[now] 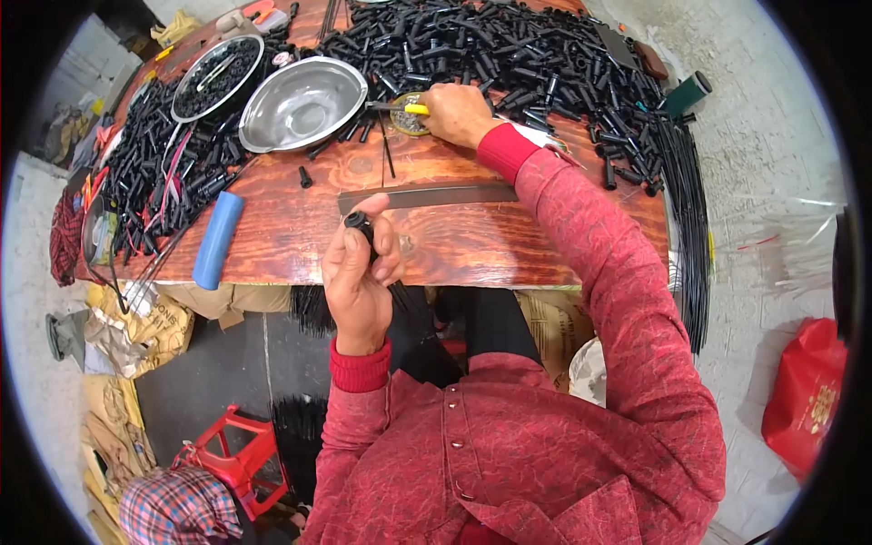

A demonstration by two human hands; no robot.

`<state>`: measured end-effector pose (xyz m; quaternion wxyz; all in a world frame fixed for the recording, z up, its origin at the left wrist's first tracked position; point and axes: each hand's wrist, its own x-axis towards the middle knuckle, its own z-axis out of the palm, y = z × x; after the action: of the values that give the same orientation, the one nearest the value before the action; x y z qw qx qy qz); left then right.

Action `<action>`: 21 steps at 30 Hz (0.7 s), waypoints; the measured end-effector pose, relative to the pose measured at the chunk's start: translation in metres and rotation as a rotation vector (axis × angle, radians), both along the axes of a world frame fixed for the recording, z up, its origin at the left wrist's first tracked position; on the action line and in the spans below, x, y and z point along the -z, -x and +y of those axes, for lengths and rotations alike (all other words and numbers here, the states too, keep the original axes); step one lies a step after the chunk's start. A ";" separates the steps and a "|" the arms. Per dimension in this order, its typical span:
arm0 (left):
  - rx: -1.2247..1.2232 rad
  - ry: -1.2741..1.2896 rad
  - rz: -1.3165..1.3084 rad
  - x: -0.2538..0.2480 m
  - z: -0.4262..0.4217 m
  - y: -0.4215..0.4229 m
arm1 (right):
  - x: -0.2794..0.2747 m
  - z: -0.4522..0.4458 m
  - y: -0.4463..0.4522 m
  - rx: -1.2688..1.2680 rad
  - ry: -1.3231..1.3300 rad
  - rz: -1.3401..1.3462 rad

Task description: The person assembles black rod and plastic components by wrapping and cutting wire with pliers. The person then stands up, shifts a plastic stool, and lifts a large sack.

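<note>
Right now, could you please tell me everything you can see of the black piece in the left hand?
The black piece is small, slightly shiny and looks like plastic. Its rounded end shows at the top, facing up toward the camera; the rest runs down inside the grip of the left hand, which hides most of it. It is held up over the front part of the wooden table. Finer details are too small to tell.

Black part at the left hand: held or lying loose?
Held: the black part is in the left hand, between thumb and fingers.
</note>
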<state>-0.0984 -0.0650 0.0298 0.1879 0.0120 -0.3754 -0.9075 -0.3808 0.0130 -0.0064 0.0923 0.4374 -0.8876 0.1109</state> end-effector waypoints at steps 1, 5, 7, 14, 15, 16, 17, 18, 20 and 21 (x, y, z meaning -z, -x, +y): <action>0.007 -0.008 0.008 0.001 -0.001 0.001 | 0.001 -0.001 0.001 -0.008 0.007 0.006; 0.012 -0.022 0.013 0.003 -0.003 0.001 | 0.002 -0.004 0.004 0.007 -0.036 -0.007; 0.010 -0.026 0.020 0.004 -0.004 0.002 | -0.004 -0.004 0.000 0.009 -0.010 -0.035; 0.016 -0.024 0.023 0.003 -0.002 0.004 | -0.014 -0.002 -0.007 0.043 0.060 -0.148; 0.017 -0.025 0.027 0.004 -0.002 0.005 | -0.016 -0.002 -0.008 0.050 0.066 -0.168; 0.018 -0.026 0.031 0.004 -0.002 0.005 | -0.016 -0.003 -0.006 0.053 0.078 -0.187; 0.015 -0.026 0.027 0.003 -0.002 0.005 | -0.014 -0.003 -0.003 0.057 0.089 -0.207; 0.012 -0.025 0.023 0.003 -0.001 0.005 | -0.016 -0.003 -0.002 0.061 0.101 -0.226; 0.011 -0.029 0.019 0.003 0.000 0.006 | -0.018 0.000 -0.002 0.096 0.144 -0.290; 0.011 -0.032 0.018 0.003 0.000 0.006 | -0.020 0.001 -0.003 0.114 0.165 -0.321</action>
<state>-0.1043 -0.0649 0.0267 0.1859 0.0048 -0.3590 -0.9146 -0.3779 0.0137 0.0132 -0.0090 0.3541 -0.9021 0.2464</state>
